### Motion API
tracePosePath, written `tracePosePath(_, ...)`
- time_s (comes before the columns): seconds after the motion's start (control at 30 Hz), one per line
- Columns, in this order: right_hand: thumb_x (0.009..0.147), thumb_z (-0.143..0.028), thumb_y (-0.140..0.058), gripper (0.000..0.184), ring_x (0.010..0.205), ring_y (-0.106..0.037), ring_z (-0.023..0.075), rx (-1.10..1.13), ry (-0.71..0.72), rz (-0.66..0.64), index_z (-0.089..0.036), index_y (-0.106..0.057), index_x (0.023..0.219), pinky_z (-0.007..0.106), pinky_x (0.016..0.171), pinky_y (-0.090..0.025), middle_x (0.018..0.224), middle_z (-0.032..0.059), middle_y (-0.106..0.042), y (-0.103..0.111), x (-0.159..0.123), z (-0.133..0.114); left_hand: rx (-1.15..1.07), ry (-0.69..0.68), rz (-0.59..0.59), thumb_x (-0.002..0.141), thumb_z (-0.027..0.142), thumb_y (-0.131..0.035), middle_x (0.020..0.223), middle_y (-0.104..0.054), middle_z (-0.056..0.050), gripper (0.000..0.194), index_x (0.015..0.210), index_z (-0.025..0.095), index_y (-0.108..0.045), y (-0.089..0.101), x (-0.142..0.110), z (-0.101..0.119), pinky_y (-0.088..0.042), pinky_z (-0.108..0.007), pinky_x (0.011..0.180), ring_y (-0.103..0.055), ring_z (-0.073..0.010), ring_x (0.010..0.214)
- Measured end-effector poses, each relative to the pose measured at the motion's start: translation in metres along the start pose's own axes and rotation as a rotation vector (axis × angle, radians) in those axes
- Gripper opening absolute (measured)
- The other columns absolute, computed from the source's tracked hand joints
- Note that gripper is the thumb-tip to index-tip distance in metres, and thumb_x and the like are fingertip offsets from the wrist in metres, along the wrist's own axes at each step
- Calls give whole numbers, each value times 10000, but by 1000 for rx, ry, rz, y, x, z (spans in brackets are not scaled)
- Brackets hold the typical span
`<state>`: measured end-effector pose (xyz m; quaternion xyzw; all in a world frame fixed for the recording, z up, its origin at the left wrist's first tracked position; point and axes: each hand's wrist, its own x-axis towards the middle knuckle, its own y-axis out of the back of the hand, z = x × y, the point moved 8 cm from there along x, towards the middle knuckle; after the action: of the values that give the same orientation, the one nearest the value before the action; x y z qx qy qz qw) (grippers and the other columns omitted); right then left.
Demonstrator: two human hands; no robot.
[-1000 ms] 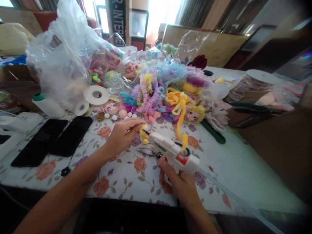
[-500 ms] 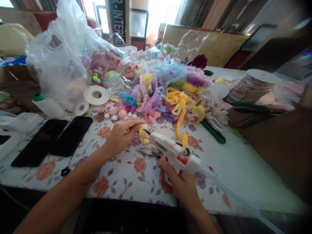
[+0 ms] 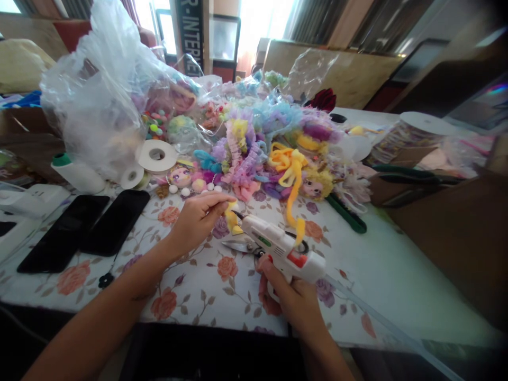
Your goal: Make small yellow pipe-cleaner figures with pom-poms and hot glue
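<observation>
Left grip (image 3: 198, 219) pinches yellow fuzzy strip (image 3: 230, 220), likely soft and light; right grip (image 3: 291, 296) wraps rigid hot-glue gun (image 3: 273, 239), best held well behind nozzle (image 3: 238, 215)

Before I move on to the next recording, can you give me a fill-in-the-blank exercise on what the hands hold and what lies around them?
1. The right hand grips a white ____ with a clear rod trailing from its back end.
2. The left hand pinches a small piece whose color is ____.
3. Two flat black ____ lie on the flowered cloth.
4. The white spool beside the plastic bag is topped in ____.

Missing words: glue gun; yellow; phones; green.
</observation>
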<state>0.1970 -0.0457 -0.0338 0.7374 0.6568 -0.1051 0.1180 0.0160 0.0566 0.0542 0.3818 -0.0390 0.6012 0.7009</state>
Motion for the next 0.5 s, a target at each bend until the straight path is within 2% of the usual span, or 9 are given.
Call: tracePosePath(0.5,793,-557,-646,381,323,-473,88,35,-14,5,-186,-572,751,185,319,-340,484,-23,-564,-1,-2,-4,1,-3,-8,920,233,-537,1012,-764,-67,228,1012,199,-743,-1,0,-1,-543,-290,812,-703,-194,925)
